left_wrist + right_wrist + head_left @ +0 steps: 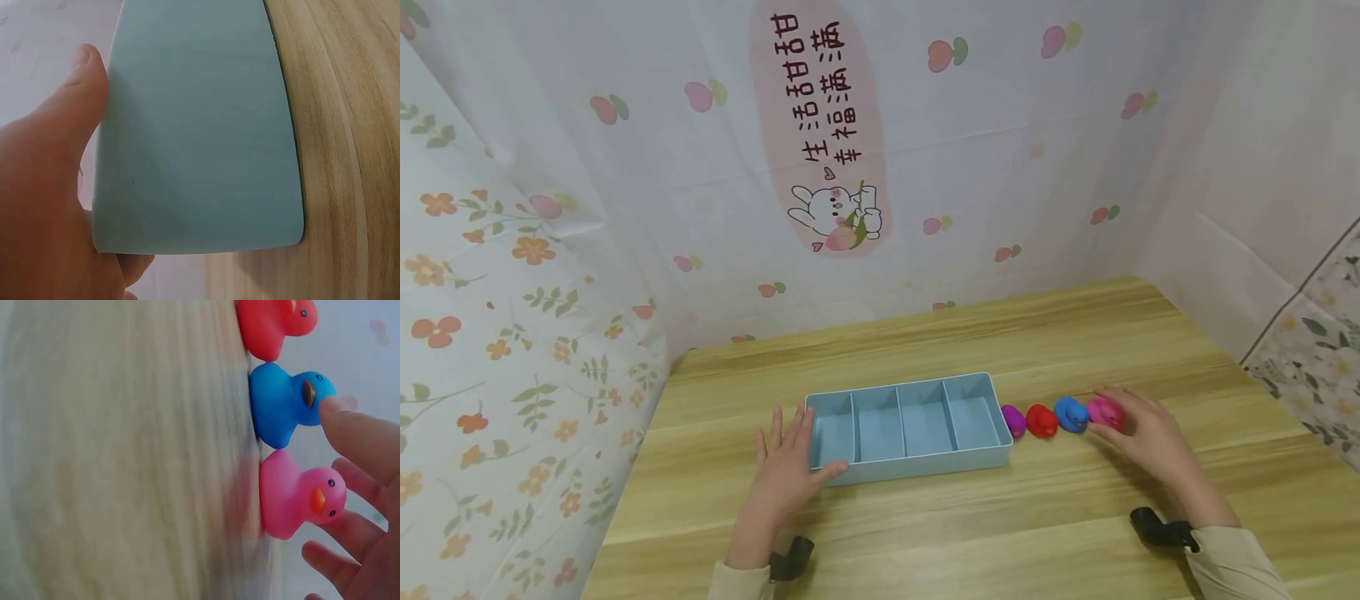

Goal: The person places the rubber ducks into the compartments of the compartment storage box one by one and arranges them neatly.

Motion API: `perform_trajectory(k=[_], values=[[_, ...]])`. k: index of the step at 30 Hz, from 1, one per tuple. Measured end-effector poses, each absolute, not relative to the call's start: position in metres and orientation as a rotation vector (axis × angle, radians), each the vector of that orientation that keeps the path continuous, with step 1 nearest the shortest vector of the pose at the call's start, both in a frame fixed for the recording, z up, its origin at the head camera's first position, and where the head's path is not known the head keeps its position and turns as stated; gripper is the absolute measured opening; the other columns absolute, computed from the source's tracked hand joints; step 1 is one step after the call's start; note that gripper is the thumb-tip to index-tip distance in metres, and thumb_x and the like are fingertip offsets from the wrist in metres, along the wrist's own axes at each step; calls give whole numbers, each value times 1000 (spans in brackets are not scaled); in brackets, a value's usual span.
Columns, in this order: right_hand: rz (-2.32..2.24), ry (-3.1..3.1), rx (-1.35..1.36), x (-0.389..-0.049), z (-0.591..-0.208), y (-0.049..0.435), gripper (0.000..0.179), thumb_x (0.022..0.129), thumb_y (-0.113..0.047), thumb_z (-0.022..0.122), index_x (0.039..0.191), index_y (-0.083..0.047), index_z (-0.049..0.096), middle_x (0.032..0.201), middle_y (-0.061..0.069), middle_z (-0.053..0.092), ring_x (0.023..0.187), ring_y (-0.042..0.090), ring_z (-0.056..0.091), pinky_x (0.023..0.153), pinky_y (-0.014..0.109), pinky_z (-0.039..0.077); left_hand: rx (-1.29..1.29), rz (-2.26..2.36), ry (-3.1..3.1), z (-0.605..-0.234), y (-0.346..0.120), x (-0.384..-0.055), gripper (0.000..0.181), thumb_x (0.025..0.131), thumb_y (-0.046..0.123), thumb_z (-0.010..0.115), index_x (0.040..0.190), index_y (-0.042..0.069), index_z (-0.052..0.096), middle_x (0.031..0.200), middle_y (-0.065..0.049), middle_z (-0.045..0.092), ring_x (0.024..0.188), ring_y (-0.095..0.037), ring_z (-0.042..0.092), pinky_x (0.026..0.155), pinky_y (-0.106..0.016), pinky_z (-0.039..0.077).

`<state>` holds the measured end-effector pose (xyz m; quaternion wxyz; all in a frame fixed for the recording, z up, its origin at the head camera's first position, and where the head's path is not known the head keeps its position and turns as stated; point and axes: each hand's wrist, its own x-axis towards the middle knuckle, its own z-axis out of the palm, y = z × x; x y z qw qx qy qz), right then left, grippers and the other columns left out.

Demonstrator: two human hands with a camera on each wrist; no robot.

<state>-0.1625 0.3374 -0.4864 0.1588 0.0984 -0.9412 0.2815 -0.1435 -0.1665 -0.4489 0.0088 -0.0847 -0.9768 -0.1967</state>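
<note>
A light blue tray with several compartments (880, 475) lies on the table, and no object shows in them. My left hand (786, 475) rests at the tray's left end, fingers extended. In the left wrist view its thumb (87, 87) lies along the edge of the tray wall (200, 137). Right of the tray stand toy ducks in a row: purple (1013, 422), red (1041, 421), blue (1071, 414) and pink (1105, 412). My right hand (1142, 429) is spread loosely about the pink duck (290, 500), its thumb near the blue duck's head (306, 394).
The wood-grain table (925, 533) ends at a white patterned cloth (1000, 183) behind. Floral cloth (527, 333) hangs at the left. A black wrist mount sits by each hand, left (792, 558) and right (1161, 529).
</note>
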Motion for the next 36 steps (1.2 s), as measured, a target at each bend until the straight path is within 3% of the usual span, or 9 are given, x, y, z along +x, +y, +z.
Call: perform_trajectory(k=[9, 16, 23, 36], values=[[884, -2705, 262, -163, -491, 344, 52, 79, -17, 78, 123, 2, 57, 120, 29, 56, 108, 53, 49, 85, 68, 35, -260, -610, -3043, -451, -169, -142, 104, 77, 65, 64, 151, 4, 23, 157, -17, 23, 146, -42, -1, 112, -66, 2], [874, -2723, 236, -163, -492, 347, 47, 79, -10, 76, 121, 4, 58, 118, 33, 57, 107, 54, 50, 86, 67, 36, -291, -671, -3017, -454, -169, -143, 105, 77, 60, 67, 150, 0, 22, 156, -20, 23, 145, -44, 0, 112, -67, 4], [933, -2757, 206, -161, -495, 348, 44, 83, -11, 73, 121, 5, 57, 118, 36, 56, 109, 55, 49, 88, 67, 36, -289, -675, -3011, -456, -170, -143, 105, 77, 59, 68, 150, -1, 21, 155, -21, 24, 145, -45, 3, 113, -66, 4], [898, -2708, 158, -155, -490, 345, 40, 81, -8, 75, 116, 6, 61, 112, 35, 59, 102, 52, 52, 83, 63, 39, -280, -708, -3018, -456, -168, -143, 105, 77, 62, 66, 151, 1, 21, 156, -20, 24, 145, -45, 1, 113, -65, 3]])
